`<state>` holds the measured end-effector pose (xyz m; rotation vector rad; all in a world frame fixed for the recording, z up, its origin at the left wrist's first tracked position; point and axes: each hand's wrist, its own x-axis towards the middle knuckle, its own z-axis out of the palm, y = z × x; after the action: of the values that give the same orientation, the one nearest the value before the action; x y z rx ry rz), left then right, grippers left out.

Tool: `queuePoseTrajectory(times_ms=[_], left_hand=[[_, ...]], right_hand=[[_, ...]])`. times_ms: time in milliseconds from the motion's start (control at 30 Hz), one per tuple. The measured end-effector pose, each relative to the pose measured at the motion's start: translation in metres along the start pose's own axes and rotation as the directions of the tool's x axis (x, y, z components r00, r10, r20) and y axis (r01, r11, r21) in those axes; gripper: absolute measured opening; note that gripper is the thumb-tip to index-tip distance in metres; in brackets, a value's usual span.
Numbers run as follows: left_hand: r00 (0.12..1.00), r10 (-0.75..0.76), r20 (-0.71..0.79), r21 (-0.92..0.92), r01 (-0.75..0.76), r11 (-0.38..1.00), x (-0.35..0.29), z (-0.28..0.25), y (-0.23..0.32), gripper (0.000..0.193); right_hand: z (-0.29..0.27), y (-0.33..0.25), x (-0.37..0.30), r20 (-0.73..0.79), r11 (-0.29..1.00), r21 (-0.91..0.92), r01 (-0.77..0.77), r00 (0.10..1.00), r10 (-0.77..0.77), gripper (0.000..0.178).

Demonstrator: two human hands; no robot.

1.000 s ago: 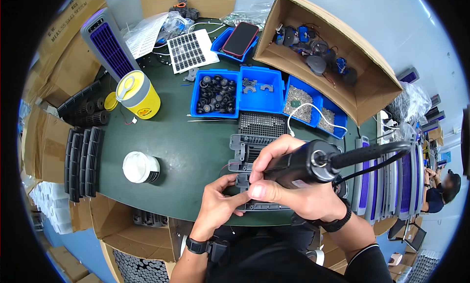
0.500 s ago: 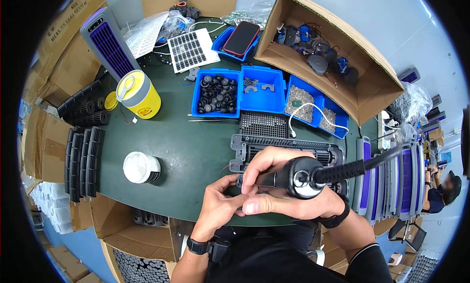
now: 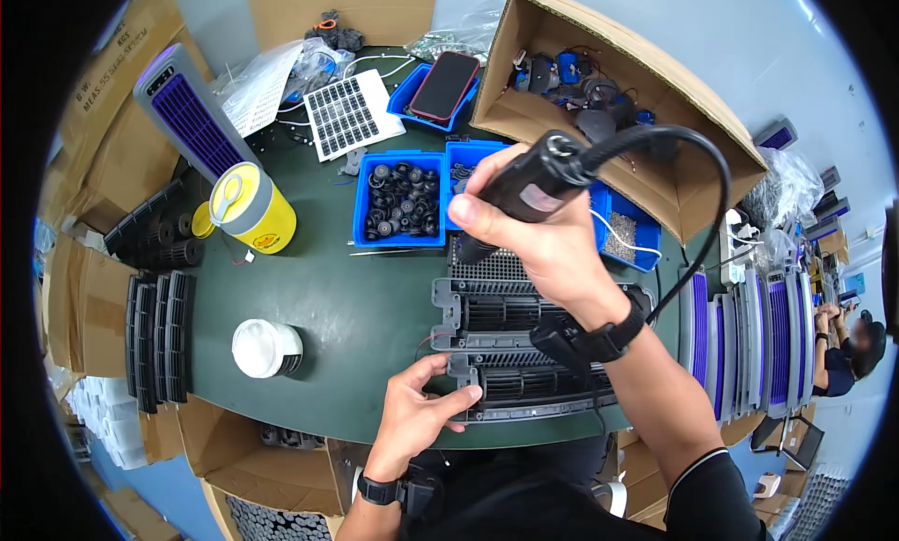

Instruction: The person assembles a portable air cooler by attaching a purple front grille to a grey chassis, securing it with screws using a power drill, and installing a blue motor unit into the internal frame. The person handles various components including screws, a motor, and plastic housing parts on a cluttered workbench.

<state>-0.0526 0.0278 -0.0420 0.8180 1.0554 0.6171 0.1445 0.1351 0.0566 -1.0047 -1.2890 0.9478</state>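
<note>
My right hand [image 3: 548, 246] is wrapped round a black corded electric screwdriver [image 3: 532, 190], raised over the blue bins; its tip is near the black perforated tray. The cord [image 3: 719, 190] loops down past my right forearm. With my left hand [image 3: 412, 412] I grip the left end of the nearer grey fan housing [image 3: 534, 413], thumb on top and fingers at its edge. A dark slatted fan roller [image 3: 534, 382] lies inside this housing. Just beyond it is a second, similar fan housing [image 3: 451, 304].
A blue bin of black round parts [image 3: 403, 202] stands behind the housings, beside a cardboard box of motors [image 3: 693, 181]. To the left are a white tub [image 3: 257, 349] and a yellow-and-grey canister [image 3: 253, 209]. Purple-and-grey fan units [image 3: 740, 344] stand upright on the right.
My right hand has lifted the screwdriver up and away from the nearer housing, uncovering it. My left hand stays at the housing's left end, its thumb now spread along the top.
</note>
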Motion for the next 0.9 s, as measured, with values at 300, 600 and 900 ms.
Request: queuePoseTrajectory(times_ms=[300, 600, 900], left_hand=[[1.000, 0.000, 0.006, -0.031, 0.000, 1.000, 0.002, -0.002, -0.005, 0.047], [1.000, 0.018, 0.007, -0.013, -0.018, 1.000, 0.003, -0.002, -0.007, 0.046], [0.999, -0.023, 0.023, 0.001, 0.023, 1.000, 0.002, -0.001, 0.000, 0.043]], right_hand=[[0.005, 0.018, 0.006, 0.017, 0.995, -0.020, -0.100, 0.995, 0.101, 0.028], [0.006, 0.021, 0.011, 0.063, 0.986, -0.095, -0.134, 0.988, 0.140, 0.031], [0.002, 0.005, 0.007, 0.052, 0.993, -0.016, -0.121, 0.991, 0.122, 0.024]])
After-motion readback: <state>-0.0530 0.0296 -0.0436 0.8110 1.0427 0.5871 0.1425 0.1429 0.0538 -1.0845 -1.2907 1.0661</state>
